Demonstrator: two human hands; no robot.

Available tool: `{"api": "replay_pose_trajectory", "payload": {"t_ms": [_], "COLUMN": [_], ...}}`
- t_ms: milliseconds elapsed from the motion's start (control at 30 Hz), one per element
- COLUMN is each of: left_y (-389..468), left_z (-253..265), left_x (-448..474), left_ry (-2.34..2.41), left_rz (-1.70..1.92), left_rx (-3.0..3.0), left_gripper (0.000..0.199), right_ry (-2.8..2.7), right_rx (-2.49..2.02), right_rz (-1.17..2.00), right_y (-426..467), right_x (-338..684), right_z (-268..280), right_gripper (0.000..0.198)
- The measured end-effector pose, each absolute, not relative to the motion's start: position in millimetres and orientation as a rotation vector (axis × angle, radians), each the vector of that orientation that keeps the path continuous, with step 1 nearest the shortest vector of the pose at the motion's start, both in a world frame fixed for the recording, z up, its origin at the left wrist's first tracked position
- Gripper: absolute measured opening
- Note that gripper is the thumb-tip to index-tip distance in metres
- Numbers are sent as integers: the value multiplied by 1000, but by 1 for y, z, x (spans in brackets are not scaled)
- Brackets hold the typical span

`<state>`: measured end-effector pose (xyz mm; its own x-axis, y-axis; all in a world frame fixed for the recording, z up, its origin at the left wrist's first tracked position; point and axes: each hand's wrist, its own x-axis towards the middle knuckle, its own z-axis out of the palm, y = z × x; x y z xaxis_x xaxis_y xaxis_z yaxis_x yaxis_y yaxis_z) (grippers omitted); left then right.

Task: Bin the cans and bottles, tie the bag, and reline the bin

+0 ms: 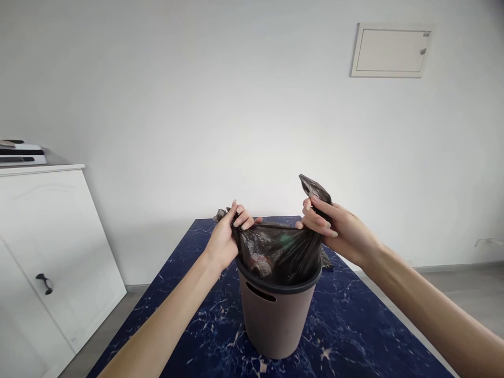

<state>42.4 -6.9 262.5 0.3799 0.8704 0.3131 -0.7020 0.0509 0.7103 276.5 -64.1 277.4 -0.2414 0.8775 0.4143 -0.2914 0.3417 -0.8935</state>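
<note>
A black, slightly see-through garbage bag [289, 249] sits in a grey-brown trash can [275, 320] with a dark rim and a slot handle. Its top edge is stretched between my hands, above the rim. Closed around the left end of the bag is my left hand [232, 231], with a crumpled bit sticking out past the thumb. My right hand [328, 223] pinches the right end, and a loose corner stands up over the fingers. Through the plastic, blurred contents show, one patch greenish; what they are I cannot make out.
The can stands on a table with a dark blue marbled top [212, 325]. Behind the table's far edge rises a white wall [197, 105] with a panel door [391, 50]. A white cabinet [59, 231] stands left, with a white-and-black object [21, 155] on top.
</note>
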Motion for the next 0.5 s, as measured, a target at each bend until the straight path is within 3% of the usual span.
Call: {"api": "replay_pose_trajectory", "payload": {"t_ms": [133, 333, 500], "left_y": [-9, -24, -37], "left_z": [262, 270, 275], "left_x": [39, 45, 46], "left_ry": [244, 507, 816], "left_rz": [1156, 1093, 1412], "left_rx": [1081, 1749, 2504], "left_gripper": [43, 48, 38], "right_ry": [-1274, -1373, -1721], "right_rx": [-551, -673, -775], "right_rz": [1245, 1286, 1394], "right_y": [-60, -56, -57], "right_x": [272, 252, 232], "right_z": [274, 274, 281], "right_gripper": [43, 29, 39]}}
